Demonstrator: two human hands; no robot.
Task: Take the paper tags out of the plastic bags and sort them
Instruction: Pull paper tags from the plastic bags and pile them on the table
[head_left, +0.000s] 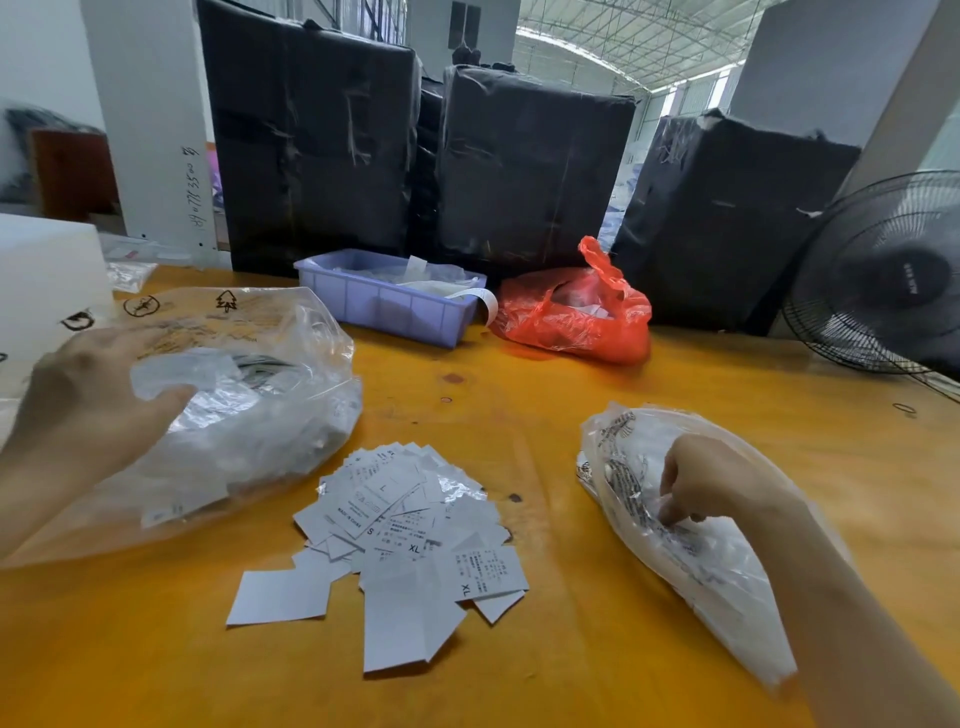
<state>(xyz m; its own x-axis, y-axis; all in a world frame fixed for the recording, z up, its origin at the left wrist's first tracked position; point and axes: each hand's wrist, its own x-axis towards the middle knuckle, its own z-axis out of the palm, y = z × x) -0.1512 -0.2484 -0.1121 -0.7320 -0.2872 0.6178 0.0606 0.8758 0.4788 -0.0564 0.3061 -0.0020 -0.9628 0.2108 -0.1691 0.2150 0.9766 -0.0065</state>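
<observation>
A loose heap of white paper tags printed with sizes such as L, S and XL lies on the yellow table, front centre. On the left sits a big clear plastic bag with white contents. My left hand rests on its left side, thumb pressing into the plastic, fingers spread. On the right lies a smaller clear printed plastic bag. My right hand is on top of it, fingertips pinching the plastic.
A lilac plastic tray holding white labels and a red plastic bag stand at the table's far edge, before black wrapped bales. A black fan stands at the right. A white box sits at the far left.
</observation>
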